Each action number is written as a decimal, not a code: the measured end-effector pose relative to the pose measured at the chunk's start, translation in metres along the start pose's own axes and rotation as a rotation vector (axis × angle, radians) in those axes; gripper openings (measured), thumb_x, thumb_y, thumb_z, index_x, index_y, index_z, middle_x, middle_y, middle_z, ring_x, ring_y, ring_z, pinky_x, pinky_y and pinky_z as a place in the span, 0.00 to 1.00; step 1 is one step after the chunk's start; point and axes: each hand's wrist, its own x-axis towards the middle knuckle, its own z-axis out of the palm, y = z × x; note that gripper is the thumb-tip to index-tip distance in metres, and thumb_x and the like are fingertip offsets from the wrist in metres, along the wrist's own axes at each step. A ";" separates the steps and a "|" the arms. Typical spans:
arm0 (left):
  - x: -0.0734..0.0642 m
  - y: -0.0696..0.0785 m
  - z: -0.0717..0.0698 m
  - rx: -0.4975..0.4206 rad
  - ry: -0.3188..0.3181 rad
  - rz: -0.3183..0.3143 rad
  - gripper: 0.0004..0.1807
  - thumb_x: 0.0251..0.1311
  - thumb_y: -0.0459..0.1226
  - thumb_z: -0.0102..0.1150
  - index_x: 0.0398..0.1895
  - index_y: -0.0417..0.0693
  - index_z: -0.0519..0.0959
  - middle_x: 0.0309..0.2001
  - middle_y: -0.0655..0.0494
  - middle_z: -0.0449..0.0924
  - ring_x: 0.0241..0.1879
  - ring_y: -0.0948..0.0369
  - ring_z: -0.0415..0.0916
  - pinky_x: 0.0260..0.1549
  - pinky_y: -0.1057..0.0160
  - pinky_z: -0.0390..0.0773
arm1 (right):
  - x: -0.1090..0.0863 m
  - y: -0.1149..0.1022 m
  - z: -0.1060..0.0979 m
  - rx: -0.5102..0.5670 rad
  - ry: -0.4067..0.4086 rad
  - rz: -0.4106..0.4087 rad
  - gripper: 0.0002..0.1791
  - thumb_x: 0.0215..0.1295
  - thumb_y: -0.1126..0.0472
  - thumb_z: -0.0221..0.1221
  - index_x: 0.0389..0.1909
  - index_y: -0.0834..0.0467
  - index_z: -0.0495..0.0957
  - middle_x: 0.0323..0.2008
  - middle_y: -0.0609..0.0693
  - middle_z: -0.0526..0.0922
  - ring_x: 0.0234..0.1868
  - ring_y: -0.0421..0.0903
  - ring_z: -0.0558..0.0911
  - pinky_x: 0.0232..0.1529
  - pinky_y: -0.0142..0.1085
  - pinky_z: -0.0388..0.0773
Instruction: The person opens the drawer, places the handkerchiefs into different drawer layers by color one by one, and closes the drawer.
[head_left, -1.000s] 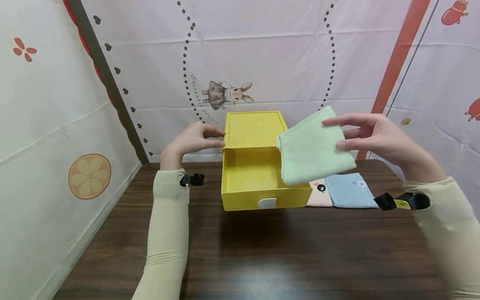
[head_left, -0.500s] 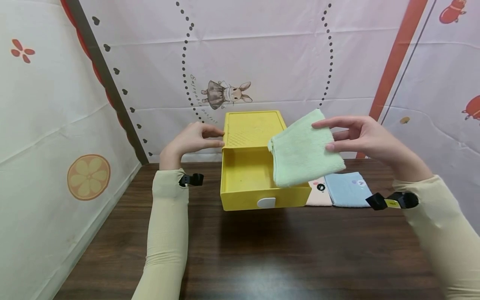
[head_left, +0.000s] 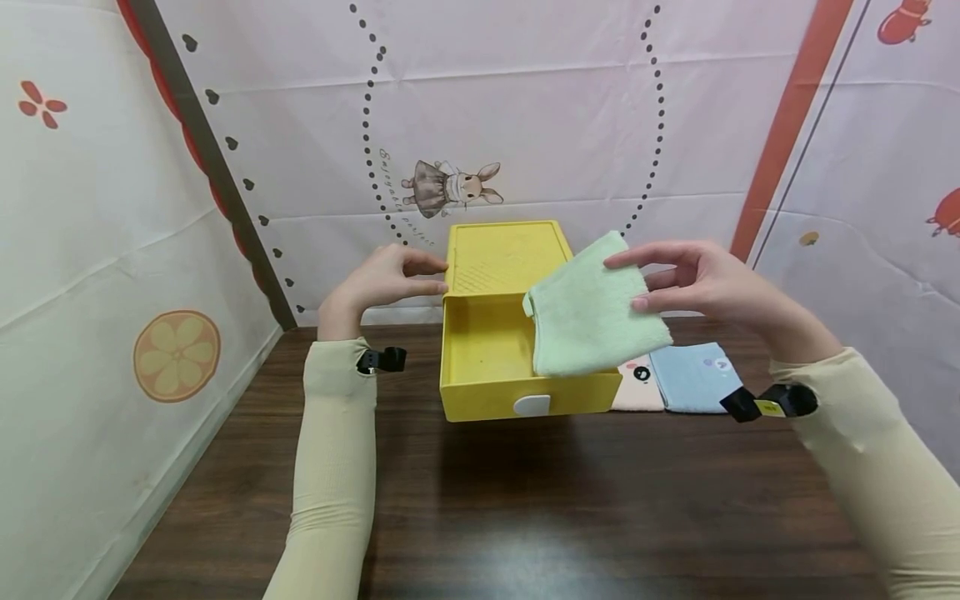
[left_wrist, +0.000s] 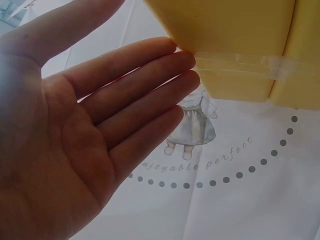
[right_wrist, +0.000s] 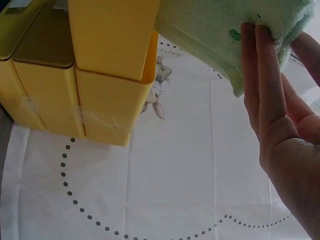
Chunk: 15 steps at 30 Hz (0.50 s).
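Note:
A yellow drawer cabinet [head_left: 510,250] stands against the back cloth, its top drawer [head_left: 480,402] pulled out toward me, with a white tab on the front. My left hand [head_left: 378,279] touches the cabinet's left side with its fingertips; in the left wrist view the fingers are nearly straight. With thumb and fingers my right hand [head_left: 701,279] pinches the right edge of a folded pale green towel [head_left: 592,321]. That towel hangs tilted over the drawer's right part and hides it. In the right wrist view a small dark green mark shows on the towel [right_wrist: 210,35].
To the right of the cabinet, a folded pink towel [head_left: 636,398] and a folded blue towel [head_left: 693,383] lie side by side on the dark wooden table [head_left: 600,500]. Printed cloth walls [head_left: 525,108] close off the back and both sides.
My right hand has carried the green towel leftward and slightly down, further over the pulled-out drawer. My left hand has stayed at the cabinet's side.

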 end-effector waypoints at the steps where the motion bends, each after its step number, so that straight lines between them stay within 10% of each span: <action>1: 0.001 -0.001 0.000 0.001 -0.002 -0.001 0.27 0.52 0.54 0.66 0.53 0.52 0.80 0.52 0.54 0.81 0.51 0.58 0.78 0.52 0.54 0.76 | 0.001 0.001 0.001 0.001 0.000 0.005 0.27 0.60 0.68 0.62 0.62 0.58 0.70 0.48 0.55 0.83 0.42 0.54 0.85 0.39 0.44 0.83; 15: 0.008 -0.013 -0.006 -0.002 -0.024 0.011 0.27 0.52 0.53 0.66 0.54 0.52 0.79 0.53 0.52 0.81 0.53 0.56 0.77 0.53 0.52 0.75 | 0.009 0.005 0.012 0.072 -0.042 0.121 0.29 0.60 0.67 0.62 0.63 0.59 0.68 0.44 0.62 0.82 0.39 0.57 0.84 0.40 0.51 0.82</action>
